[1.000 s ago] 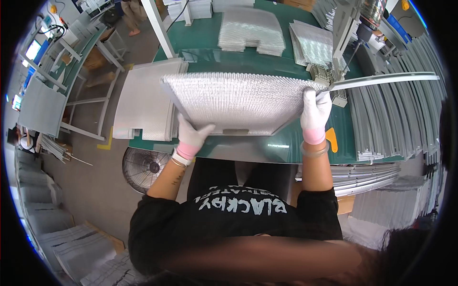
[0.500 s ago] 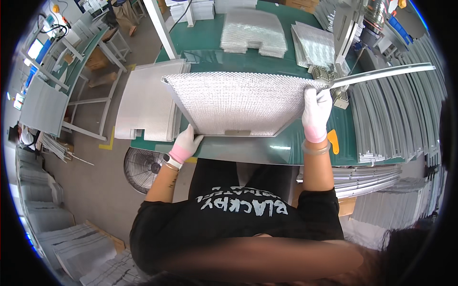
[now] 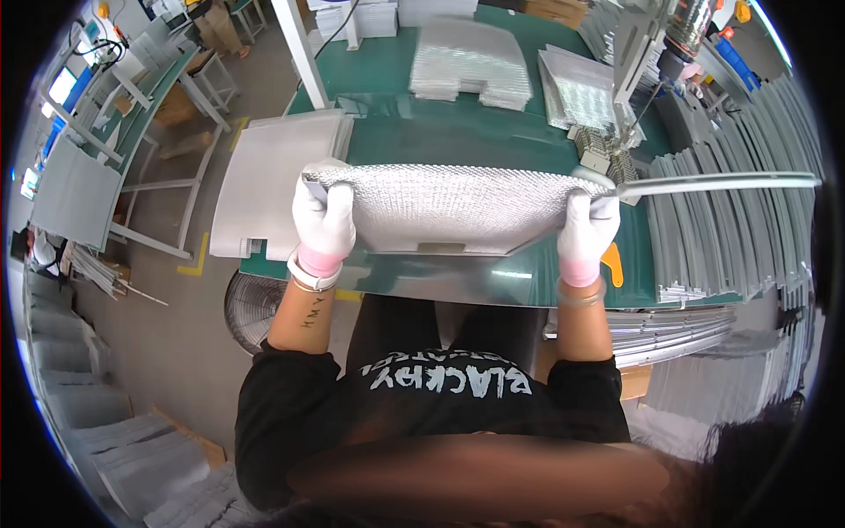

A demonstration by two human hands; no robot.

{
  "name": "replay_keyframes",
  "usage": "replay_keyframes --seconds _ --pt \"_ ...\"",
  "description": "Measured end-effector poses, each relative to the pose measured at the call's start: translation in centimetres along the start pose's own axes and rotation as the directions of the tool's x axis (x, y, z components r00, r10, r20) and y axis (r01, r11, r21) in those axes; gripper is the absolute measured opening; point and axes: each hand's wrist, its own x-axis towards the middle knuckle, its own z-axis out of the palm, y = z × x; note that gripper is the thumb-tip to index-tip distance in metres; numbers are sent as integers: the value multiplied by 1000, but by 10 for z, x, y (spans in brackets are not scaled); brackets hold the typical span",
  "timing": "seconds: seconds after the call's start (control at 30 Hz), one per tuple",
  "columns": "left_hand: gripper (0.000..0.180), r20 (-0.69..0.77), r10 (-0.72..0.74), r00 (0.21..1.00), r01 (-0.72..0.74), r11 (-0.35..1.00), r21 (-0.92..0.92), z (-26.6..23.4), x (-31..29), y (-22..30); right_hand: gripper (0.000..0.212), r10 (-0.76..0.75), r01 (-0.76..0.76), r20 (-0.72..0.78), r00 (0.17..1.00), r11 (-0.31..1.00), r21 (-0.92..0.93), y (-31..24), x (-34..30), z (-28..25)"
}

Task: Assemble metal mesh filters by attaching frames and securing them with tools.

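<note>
A silver metal-mesh filter panel (image 3: 458, 207) stands tilted over the near part of the green table, its lower edge toward me. My left hand (image 3: 324, 211), in a white glove with a pink cuff, is closed round its upper left corner. At the upper right corner, my gloved right hand (image 3: 588, 224) grips the panel where a long metal frame strip (image 3: 717, 183) joins it. That strip sticks out to the right, past the table. Thin framing runs along the panel's sides and lower edge. A small rectangular cut-out (image 3: 440, 248) shows at its lower edge.
Mesh sheets (image 3: 471, 62) are stacked at the back, with another stack (image 3: 273, 176) at left. Metal blocks (image 3: 594, 150) and an orange-handled tool (image 3: 613, 264) lie right of the panel. Many frame strips (image 3: 731, 220) crowd the right side. A power driver (image 3: 682, 40) hangs at back right.
My left hand has moved from the panel's lower left corner up to its upper left corner. The panel's upper edge has come down toward me, and the frame strip has swung nearer.
</note>
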Motion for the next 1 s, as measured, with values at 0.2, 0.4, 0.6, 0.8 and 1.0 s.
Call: replay_keyframes --seconds 0.2,0.4,0.6,0.8,1.0 --pt "15 -44 0 999 3 998 66 9 4 -1 102 -185 185 12 983 982 36 -14 15 10" --pt "13 -27 -95 995 95 995 14 -5 0 -5 48 -226 493 666 711 836 -242 -68 65 -21" --pt "11 325 -154 933 104 981 166 -20 28 48 51 -45 695 935 352 681 -229 -114 92 -7" --pt "19 309 -14 951 -1 999 48 -5 28 42 33 -218 594 961 171 801 76 -113 98 38" --pt "59 -135 156 979 -169 981 -99 17 12 28 39 -217 633 958 188 772 50 -107 88 62"
